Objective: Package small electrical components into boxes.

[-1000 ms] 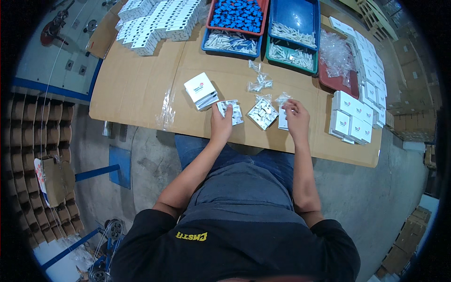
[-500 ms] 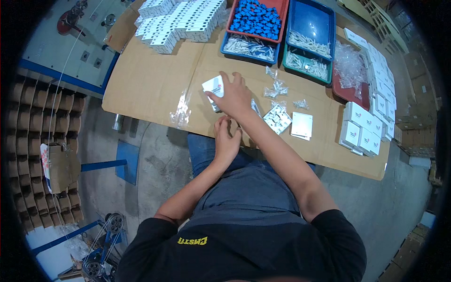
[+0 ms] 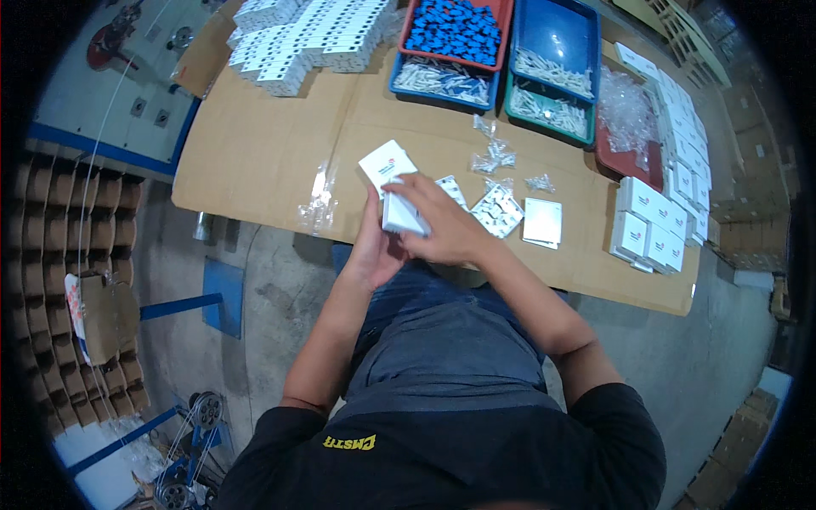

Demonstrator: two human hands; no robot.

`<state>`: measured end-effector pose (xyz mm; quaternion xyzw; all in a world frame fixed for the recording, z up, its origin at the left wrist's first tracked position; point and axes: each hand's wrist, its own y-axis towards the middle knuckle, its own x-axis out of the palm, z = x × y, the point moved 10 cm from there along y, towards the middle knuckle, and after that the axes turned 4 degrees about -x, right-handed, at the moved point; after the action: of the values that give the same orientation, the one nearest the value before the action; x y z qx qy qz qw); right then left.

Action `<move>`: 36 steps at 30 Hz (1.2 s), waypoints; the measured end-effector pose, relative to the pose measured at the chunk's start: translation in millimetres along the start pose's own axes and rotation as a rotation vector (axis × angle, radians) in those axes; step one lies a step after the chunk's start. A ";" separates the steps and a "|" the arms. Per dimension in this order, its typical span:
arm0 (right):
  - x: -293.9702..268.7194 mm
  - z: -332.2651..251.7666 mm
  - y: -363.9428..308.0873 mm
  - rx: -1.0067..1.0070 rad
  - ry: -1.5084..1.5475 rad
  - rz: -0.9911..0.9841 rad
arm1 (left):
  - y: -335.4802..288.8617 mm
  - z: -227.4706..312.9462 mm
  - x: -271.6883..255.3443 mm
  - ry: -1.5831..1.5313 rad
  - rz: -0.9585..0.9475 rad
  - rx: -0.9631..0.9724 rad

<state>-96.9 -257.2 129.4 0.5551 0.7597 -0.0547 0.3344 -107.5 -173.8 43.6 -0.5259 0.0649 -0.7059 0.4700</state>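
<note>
Near the table's front edge, both of my hands close around a small white box (image 3: 404, 216). My left hand (image 3: 371, 252) supports it from the left and below, its fingers partly hidden. From the right, my right hand (image 3: 444, 223) grips it with curled fingers across its upper part. Just beyond the fingers shows a white printed panel (image 3: 387, 161); whether it belongs to the same box or to another one, I cannot tell. To the right of my right hand lie a flat white piece with dark marks (image 3: 452, 190) and a white plate with cut-outs (image 3: 499, 212).
Small clear bags of parts (image 3: 495, 158) and white cards (image 3: 542, 222) lie right of centre. Behind stand a red tray of blue pieces (image 3: 507, 53) and trays of white plugs. White boxes are stacked at far left (image 3: 310, 42) and right (image 3: 650, 225).
My left hand has risen from the table edge and taken hold of the white box. My right hand has drawn nearer and curled around it. The view has shifted slightly.
</note>
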 end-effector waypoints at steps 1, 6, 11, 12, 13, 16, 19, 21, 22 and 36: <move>-1.7 -5.5 -13.1 0.014 -0.103 0.009 | 6.2 -7.3 2.0 -0.004 -0.013 -0.014; -20.3 9.4 -59.5 0.063 -0.166 0.140 | 27.2 -53.1 29.2 -0.013 -0.197 -0.183; -29.8 10.0 -88.8 0.040 -0.100 0.193 | 15.6 -77.5 55.4 0.189 -0.161 -0.210; -29.5 10.6 -92.1 0.044 -0.109 0.194 | 15.7 -81.0 54.8 0.174 -0.156 -0.207; -29.0 11.9 -93.8 0.044 -0.117 0.197 | 16.5 -82.9 53.8 0.161 -0.148 -0.201; -27.4 15.1 -98.6 0.005 -0.156 0.228 | 22.5 -87.6 52.2 0.096 -0.154 -0.121; -32.5 12.5 -99.6 -0.055 -0.190 0.302 | 25.4 -88.9 54.6 0.035 -0.160 -0.104; -32.3 19.1 -103.3 -0.045 -0.153 0.323 | 29.8 -93.4 50.3 0.007 -0.154 -0.109; -33.5 22.8 -105.4 -0.034 -0.120 0.341 | 31.0 -94.6 49.8 -0.025 -0.151 -0.114; -114.0 93.7 -166.8 0.386 -0.102 0.876 | 27.0 -77.3 70.2 -0.143 -0.390 -0.146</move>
<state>-183.5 -454.8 74.0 0.8715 0.4129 -0.0759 0.2537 -153.9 -271.2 41.7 -0.6098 -0.0209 -0.7379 0.2886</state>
